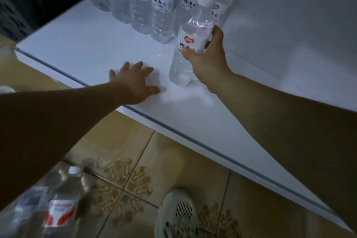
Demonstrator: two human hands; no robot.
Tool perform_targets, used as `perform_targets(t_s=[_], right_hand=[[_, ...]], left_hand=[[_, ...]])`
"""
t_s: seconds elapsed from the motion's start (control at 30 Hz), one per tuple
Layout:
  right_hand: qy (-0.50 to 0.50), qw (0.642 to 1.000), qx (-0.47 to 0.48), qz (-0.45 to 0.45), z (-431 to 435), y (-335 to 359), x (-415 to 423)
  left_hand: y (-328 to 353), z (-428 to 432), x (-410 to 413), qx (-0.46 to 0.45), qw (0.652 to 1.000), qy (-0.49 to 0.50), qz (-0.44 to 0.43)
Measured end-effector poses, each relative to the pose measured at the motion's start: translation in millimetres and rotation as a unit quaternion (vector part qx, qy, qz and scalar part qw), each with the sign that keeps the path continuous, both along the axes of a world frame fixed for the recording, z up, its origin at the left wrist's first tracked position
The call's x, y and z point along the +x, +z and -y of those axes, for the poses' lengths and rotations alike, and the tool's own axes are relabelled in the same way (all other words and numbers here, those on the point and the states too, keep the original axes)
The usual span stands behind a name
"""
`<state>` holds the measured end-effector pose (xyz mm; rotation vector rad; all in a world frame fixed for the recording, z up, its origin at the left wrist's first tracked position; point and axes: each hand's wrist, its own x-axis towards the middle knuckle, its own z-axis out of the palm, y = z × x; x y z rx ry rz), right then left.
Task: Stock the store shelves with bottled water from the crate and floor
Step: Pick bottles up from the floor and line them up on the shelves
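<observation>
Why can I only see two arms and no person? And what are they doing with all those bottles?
There is no robot here. The camera sits on a person's head and looks down, so you see what they see: their own two arms. The right hand grips a water bottle with a white cap, thumb and fingers curled round its label. The bottle leans a little, and its bottom is down at the white shelf. The left hand rests on the shelf beside it with fingers spread and holds nothing. At the back of the shelf stands a row of bottles with the same label. Below is the tiled floor, with more bottles at the lower left, blurred, and the person's pale shoe.
</observation>
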<state>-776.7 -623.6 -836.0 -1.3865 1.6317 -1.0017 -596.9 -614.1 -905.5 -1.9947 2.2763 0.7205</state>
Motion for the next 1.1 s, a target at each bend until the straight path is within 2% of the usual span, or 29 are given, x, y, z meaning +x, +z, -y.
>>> perform_targets(t_s=[0.07, 0.23, 0.87, 1.1], right_hand=[[-0.009, 1.000, -0.016, 0.006, 15, -11, 2], [-0.002, 0.998, -0.056, -0.009, 42, -24, 12], [-0.079, 0.983, -0.136, -0.099, 104, -41, 16], [-0.069, 0.986, -0.079, -0.133, 103, -35, 16]], left_hand=[[-17, 8, 10, -0.044, 0.996, -0.029, 0.068], [-44, 6, 19, -0.098, 0.987, -0.043, 0.119], [-46, -1, 20, -0.125, 0.986, -0.038, 0.099], [-41, 1, 22, -0.096, 0.990, -0.051, 0.086]])
